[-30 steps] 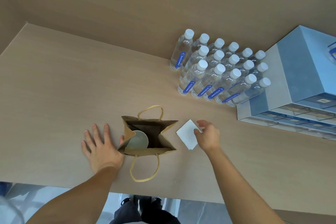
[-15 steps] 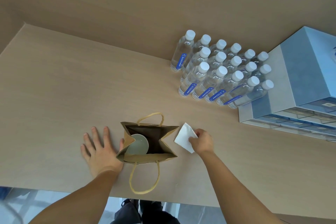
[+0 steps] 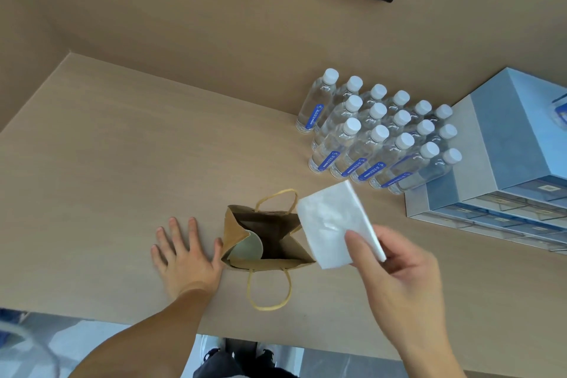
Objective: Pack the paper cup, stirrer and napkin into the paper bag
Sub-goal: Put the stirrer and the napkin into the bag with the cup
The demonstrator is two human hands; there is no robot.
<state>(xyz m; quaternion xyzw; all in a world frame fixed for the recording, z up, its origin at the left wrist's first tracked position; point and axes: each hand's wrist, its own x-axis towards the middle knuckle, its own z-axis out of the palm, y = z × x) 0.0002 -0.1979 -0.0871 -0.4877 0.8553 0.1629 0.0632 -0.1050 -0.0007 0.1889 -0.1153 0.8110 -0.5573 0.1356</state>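
The right hand (image 3: 395, 273) is pinching a folded white paper napkin (image 3: 331, 224) between thumb and fingers, holding it in the air just beside the right edge of the open brown paper bag (image 3: 294, 252) with its twisted yellow-tan handles. The left hand (image 3: 184, 255) is lying flat and spread on the light wooden table (image 3: 122, 163), gripping nothing, its thumb touching the bag's left wall, while a pale round paper cup (image 3: 247, 247) is sitting inside the bag at its left end. Clear plastic water bottles with white caps (image 3: 377, 135) are standing in rows at the table's far right, beside a blue and grey drawer cabinet (image 3: 503, 156).
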